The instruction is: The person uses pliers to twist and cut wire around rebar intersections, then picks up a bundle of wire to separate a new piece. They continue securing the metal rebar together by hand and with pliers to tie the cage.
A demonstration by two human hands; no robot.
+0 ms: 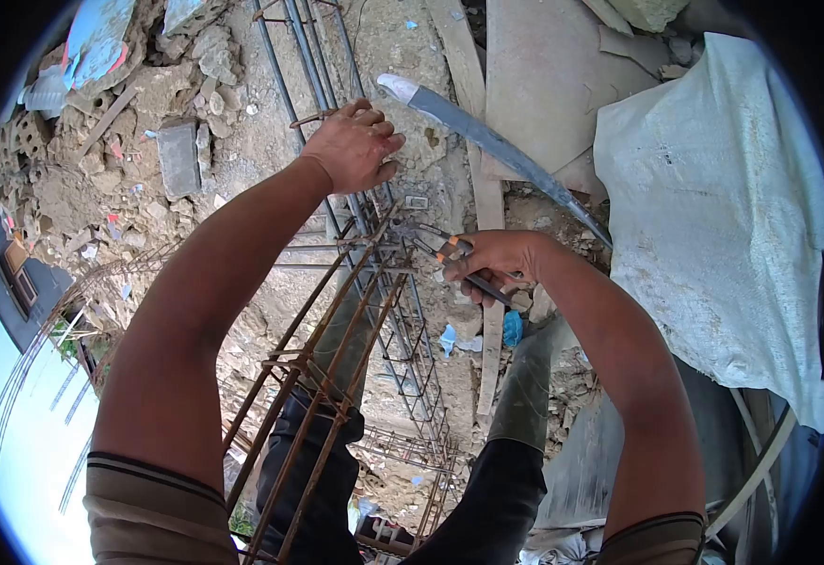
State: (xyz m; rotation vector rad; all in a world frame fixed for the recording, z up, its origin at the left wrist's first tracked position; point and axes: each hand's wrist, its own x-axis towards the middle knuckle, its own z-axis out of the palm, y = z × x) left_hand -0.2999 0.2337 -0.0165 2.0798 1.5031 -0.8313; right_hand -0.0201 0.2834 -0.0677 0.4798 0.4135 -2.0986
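My left hand (354,148) is curled over the upper part of a steel rebar cage (310,56), beside a rusty stirrup. In my right hand (492,262) is a pair of pliers (431,237) with black and orange handles. Their jaws point left and reach the bars where a rusty rebar cage (308,400) meets the greyer one. Whether the jaws grip a wire there is too small to tell. The rusty cage slopes down toward my body, between my left arm and my legs.
Broken bricks and rubble (82,179) cover the ground at left. A grey pole (497,141) with a pale end lies at upper right, near a white sack (713,226). My boots (525,386) stand around the cages. Thin bars (35,363) stick out at far left.
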